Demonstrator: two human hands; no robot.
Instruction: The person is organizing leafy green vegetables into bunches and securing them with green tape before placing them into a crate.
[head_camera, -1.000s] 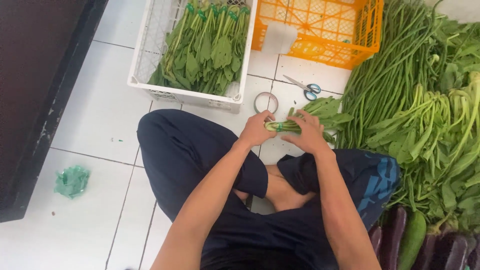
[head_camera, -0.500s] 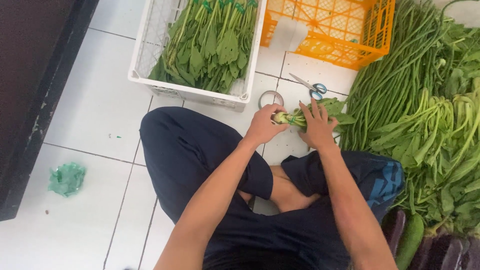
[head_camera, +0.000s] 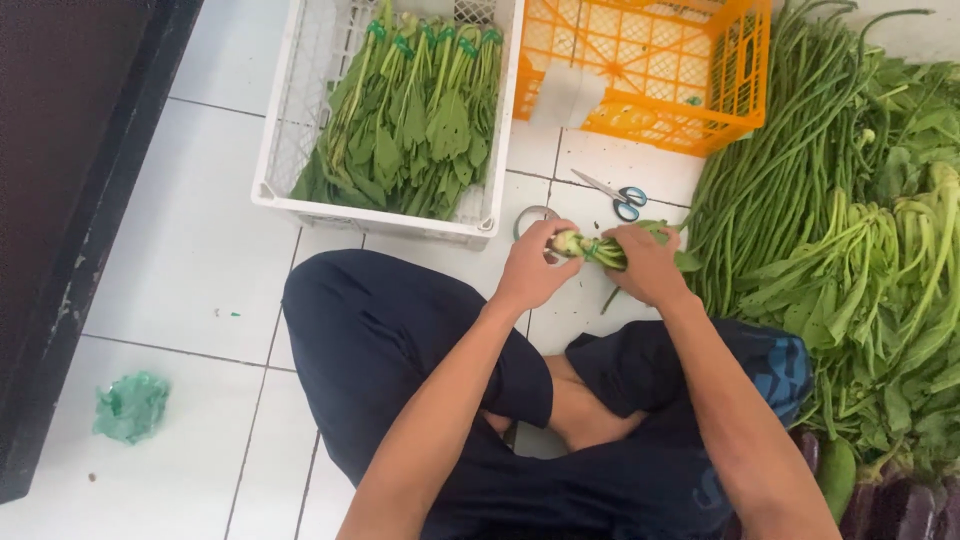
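both hands on a bunch of leafy greens (head_camera: 598, 248), left hand (head_camera: 530, 268) at the stem ends, right hand (head_camera: 650, 266) gripping the middle. tape roll (head_camera: 531, 217) and scissors (head_camera: 615, 194) lie just past it, white crate (head_camera: 290, 160) of tied bunches beyond.

Floor items around the seated worker.
Far: white crate (head_camera: 283, 150), orange crate (head_camera: 745, 85), scissors (head_camera: 615, 195); left: green plastic wad (head_camera: 130, 405).

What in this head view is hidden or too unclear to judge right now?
- Bundle of green leafy stems: its middle is covered by the right hand and left hand.
- Grey tape roll: partly behind the left hand.
- Dark purple eggplants: cut off by the bottom edge.
- Orange plastic crate: top cut off by the frame.
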